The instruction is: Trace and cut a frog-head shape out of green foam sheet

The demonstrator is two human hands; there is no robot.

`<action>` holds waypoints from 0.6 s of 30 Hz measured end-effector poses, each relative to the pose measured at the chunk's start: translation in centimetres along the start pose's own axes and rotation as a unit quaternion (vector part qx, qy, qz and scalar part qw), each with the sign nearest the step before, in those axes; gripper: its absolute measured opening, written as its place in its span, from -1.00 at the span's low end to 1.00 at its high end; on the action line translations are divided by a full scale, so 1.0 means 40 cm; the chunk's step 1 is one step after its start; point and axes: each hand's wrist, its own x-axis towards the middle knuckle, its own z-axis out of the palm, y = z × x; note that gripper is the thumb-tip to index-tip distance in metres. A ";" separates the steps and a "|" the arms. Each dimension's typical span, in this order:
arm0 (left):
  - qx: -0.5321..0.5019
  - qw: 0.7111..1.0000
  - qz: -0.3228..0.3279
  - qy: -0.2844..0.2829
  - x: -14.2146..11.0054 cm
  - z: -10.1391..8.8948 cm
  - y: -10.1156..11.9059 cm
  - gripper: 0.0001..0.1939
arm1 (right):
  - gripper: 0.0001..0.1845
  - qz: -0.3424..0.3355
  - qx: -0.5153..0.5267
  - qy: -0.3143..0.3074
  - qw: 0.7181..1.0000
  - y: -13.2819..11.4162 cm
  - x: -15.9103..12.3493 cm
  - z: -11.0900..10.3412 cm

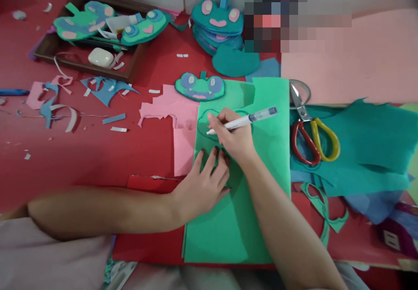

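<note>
My right hand (233, 135) is closed round a white pen (243, 121), its tip resting on a drawn outline on the green felt sheet (271, 150). My left hand (204, 183) lies flat with fingers spread on the same sheet, just below the pen hand, touching the felt near a dark template partly hidden under the fingers. A finished frog-face cutout (200, 86) lies at the sheet's top left edge.
Red-and-yellow-handled scissors (310, 129) lie to the right on teal felt (369, 150). Pink felt scraps (176, 116) sit left of the sheet. A stack of frog faces (217, 20) and a wooden tray (133, 65) with more cutouts stand at the back. A pink sheet (352, 63) covers the back right.
</note>
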 end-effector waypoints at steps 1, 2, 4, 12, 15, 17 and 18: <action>-0.001 1.000 0.001 0.000 0.000 0.000 -0.001 -0.50 | -0.59 -0.001 0.001 -0.002 1.000 0.003 0.002 0.002; -0.002 1.000 0.001 0.001 0.000 0.000 -0.001 -0.50 | -0.59 -0.002 0.001 -0.004 1.000 0.005 0.003 0.003; -0.004 1.000 0.000 0.003 0.000 0.002 -0.002 -0.50 | -0.58 -0.003 0.003 -0.008 1.000 0.006 0.005 0.002; -0.006 1.000 -0.003 0.025 -0.002 0.012 -0.002 -0.52 | -0.61 0.033 0.003 -0.040 0.999 -0.006 0.010 0.001; -0.006 1.000 -0.003 0.027 -0.001 0.011 -0.002 -0.53 | -0.63 0.029 -0.003 -0.052 0.998 -0.003 0.010 0.002; -0.007 1.000 -0.003 0.026 -0.001 0.010 -0.002 -0.53 | -0.64 0.024 -0.012 -0.055 0.998 0.001 0.010 0.002; -0.007 1.000 -0.002 0.026 -0.001 0.009 -0.001 -0.53 | -0.64 0.021 -0.017 -0.053 0.998 0.004 0.010 0.002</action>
